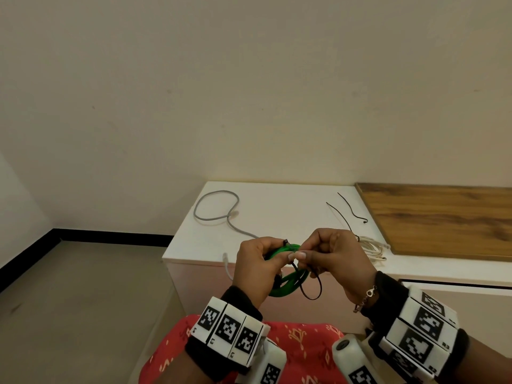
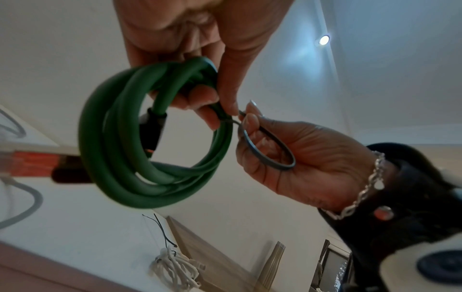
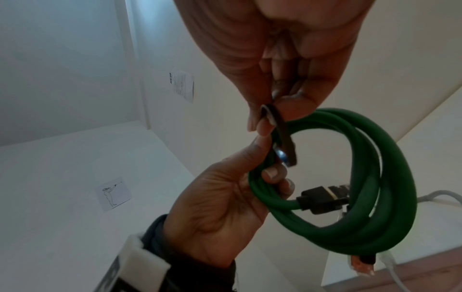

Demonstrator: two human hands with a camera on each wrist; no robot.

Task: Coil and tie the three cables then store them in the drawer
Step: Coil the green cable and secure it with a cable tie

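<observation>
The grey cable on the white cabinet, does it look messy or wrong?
A bit. The grey cable lies loose and uncoiled on the white cabinet, one end hanging over the front edge. The white cable is already bundled.

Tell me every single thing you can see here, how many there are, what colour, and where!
coiled round green cable: one, green, held up between both hands in front of the cabinet
thin black zip tie: one, black, looped round the green coil
loose grey cable: one, grey, uncoiled on the cabinet's left part
bundled white cable: one, white, coiled on the cabinet's right part
spare thin black ties: two, black, lying behind the white bundle
flat white cabinet top: one, white, under the cables
brown wooden board: one, brown, right of the white top
left hand: one, grips the green coil
right hand: one, pinches the zip tie
</observation>
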